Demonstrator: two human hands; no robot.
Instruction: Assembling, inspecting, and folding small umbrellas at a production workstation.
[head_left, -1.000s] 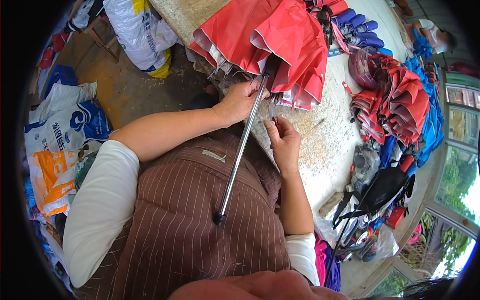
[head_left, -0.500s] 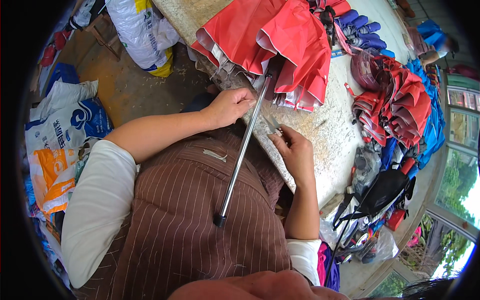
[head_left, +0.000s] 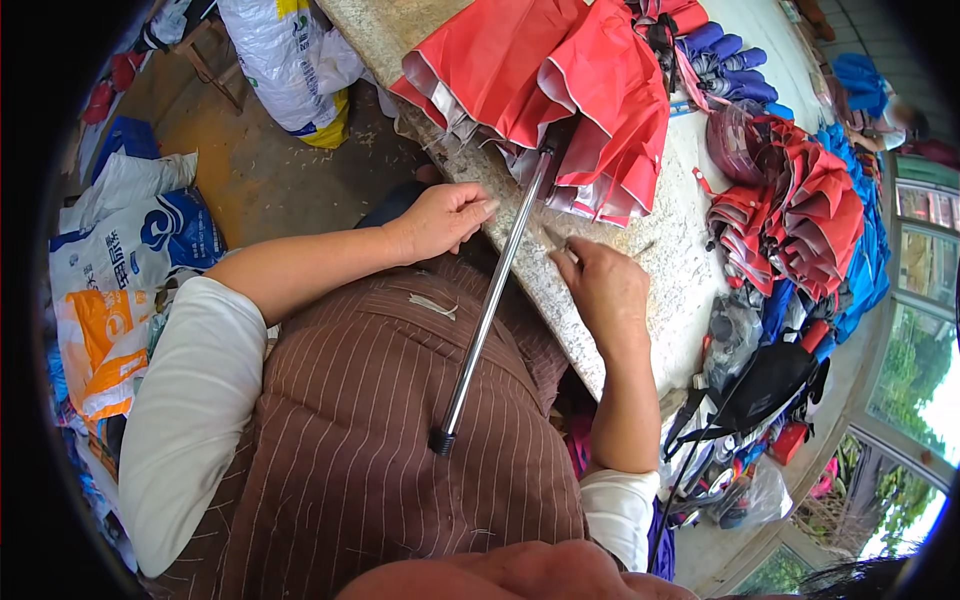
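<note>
A red umbrella (head_left: 510,75) with a silvery lining lies half folded on the worktable, its canopy bunched in loose pleats. Its chrome shaft (head_left: 498,290) slants down toward me, and the black-ended tip rests against my striped apron. Left of the shaft is my left hand (head_left: 440,222), thumb and fingers pinched together; whatever they hold is too small to make out. On the other side, over the table's near edge, my right hand (head_left: 610,290) is closed round small metal snips (head_left: 554,238), mostly hidden by the fingers. Neither hand appears to touch the canopy.
Another red umbrella bundle (head_left: 800,200) lies to the right, near blue fabric and rolled purple umbrellas (head_left: 730,65). A black bag (head_left: 770,385) sits among clutter at the table's right. White sacks (head_left: 290,75) stand on the floor at left. Another person (head_left: 885,120) is at the far right.
My right hand has shifted slightly right and turned, so less of the snips shows. The left hand has drawn a little left, away from the shaft. The umbrella has barely moved.
</note>
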